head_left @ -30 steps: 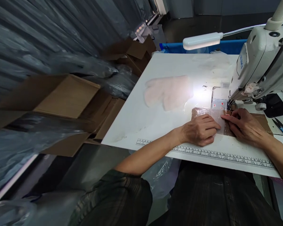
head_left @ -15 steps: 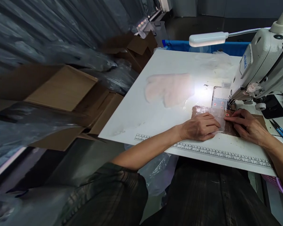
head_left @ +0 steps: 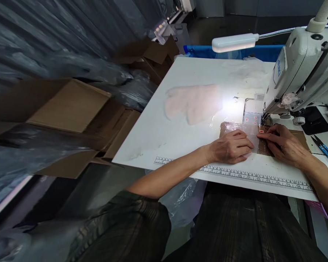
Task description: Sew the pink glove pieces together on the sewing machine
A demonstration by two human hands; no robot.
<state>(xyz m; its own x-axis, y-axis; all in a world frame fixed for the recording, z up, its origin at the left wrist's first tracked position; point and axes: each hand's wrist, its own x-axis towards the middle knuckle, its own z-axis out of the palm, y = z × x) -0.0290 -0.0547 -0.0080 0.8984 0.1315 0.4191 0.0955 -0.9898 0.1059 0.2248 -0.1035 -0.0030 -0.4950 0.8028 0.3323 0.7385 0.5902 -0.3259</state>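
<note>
1. Right of centre in the frame, one clear plastic sheet lies on the white tabletop, directly under the fingers of the left hand; its shiny far edge shows just beyond the knuckles.
2. Those left fingers lie bent and close together, resting on the plastic; whether they grip any of it, I cannot tell.
3. Brown material shows between the two hands, next to the whitish part of the plastic. Whether the brown under the sheet's far left corner is the same piece is unclear.
4. The right hand has its index finger stretched toward the left of the frame, the tip at the seam of plastic and brown — its other fingers are bent, and I cannot tell whether they pinch anything.
5. One sewing machine fills the upper right, its needle area just beyond the right fingertips. A few small red marks sit there, too tiny to count surely.
6. One lamp hangs at upper right; one pair of blue snips lies at the right edge.
7. One printed ruler scale runs along the near edge — below both hands.
8. At left, at least two cardboard boxes stand open.
</note>
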